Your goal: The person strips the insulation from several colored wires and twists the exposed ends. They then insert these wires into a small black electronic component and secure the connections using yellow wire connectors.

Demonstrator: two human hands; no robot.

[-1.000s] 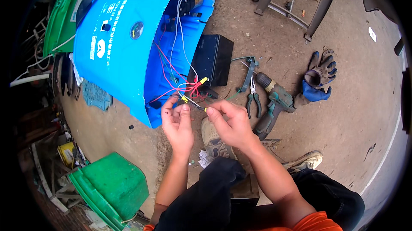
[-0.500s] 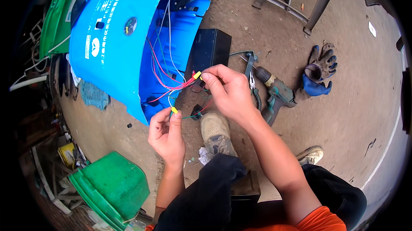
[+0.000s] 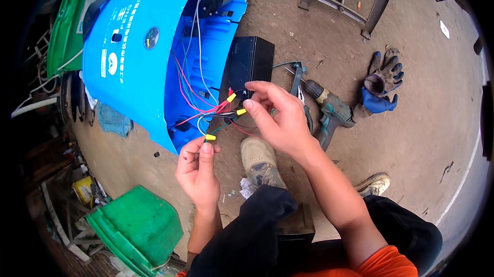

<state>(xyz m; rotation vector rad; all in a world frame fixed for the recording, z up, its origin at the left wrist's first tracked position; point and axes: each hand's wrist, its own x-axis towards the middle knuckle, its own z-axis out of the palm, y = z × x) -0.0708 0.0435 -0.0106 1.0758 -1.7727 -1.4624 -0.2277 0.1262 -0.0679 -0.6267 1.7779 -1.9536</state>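
My left hand (image 3: 198,174) pinches green and white wires just below a yellow wire connector (image 3: 210,137). My right hand (image 3: 278,120) pinches at a second yellow connector (image 3: 241,112) on dark wires, beside another (image 3: 231,97) on the red wires. The wires run out of the open side of a large blue plastic housing (image 3: 123,61), which has a black motor-like unit (image 3: 213,3) inside. A black box (image 3: 252,56) sits on the floor just beside the housing, partly behind the wires.
A cordless drill (image 3: 332,112), pliers (image 3: 307,115), a green tool (image 3: 298,79) and work gloves (image 3: 379,99) lie on the floor to the right. Stool legs (image 3: 375,7) stand behind them. Green tubs (image 3: 136,215) (image 3: 67,27) are on the left. My shoes (image 3: 257,156) are below my hands.
My hands have moved apart: the left down and leftward with its connector, the right upward onto the cluster of red and dark wires. The housing appears slightly farther left in the picture.
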